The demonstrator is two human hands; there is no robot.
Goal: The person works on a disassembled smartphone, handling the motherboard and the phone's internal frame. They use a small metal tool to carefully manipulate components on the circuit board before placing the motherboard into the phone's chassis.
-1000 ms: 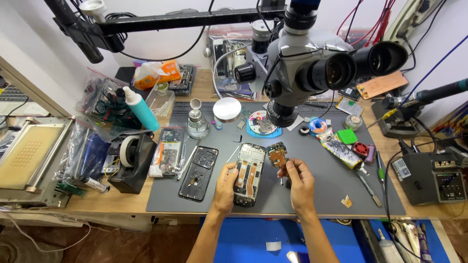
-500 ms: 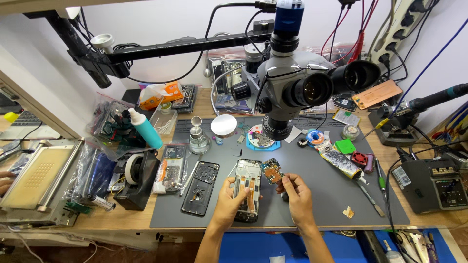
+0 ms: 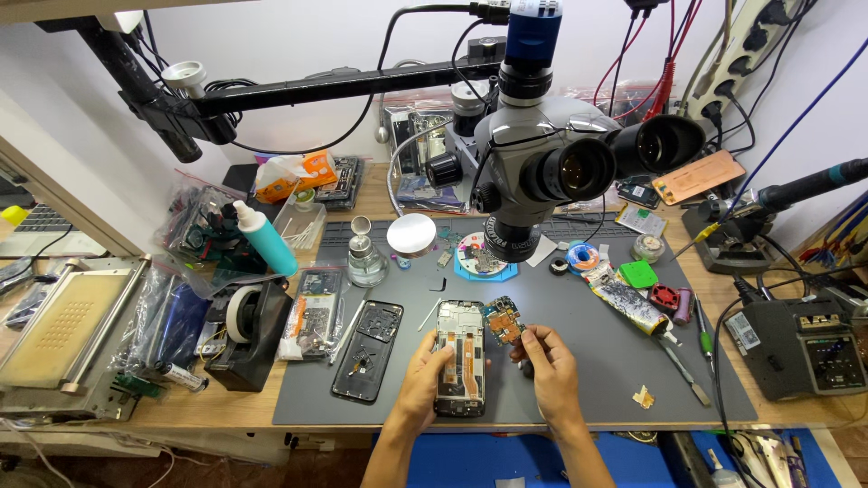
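Desk [image 3: 136, 411] of pale wood spreads under me, and most of its middle is covered by a grey work mat [image 3: 588, 361]. Above the mat hangs a grey stereo microscope [image 3: 551, 172] on a black boom arm [image 3: 298, 90], its eyepieces turned to my right. At the far left lies a metal plate machine [image 3: 63, 334]; at the far right sits a dark soldering station [image 3: 814, 348]. Nearer in, a black tape dispenser [image 3: 249, 330] stands at the mat's left edge, with a teal bottle [image 3: 264, 237] behind it. A black phone frame [image 3: 368, 350] lies flat on the mat, just left of my hands. The opened phone [image 3: 460, 357] lies lengthwise in front of me on the mat, its insides facing up. My left hand [image 3: 423, 380] rests on its left edge, fingers curled onto it and steadying it. My right hand [image 3: 548, 361] is closed in a pinch on a small circuit board [image 3: 502, 321], which sits tilted just beside the phone's upper right corner. Green-handled screwdriver [image 3: 703, 334] lies well apart on the right, and a small yellowish scrap [image 3: 643, 397] lies near the mat's front edge.
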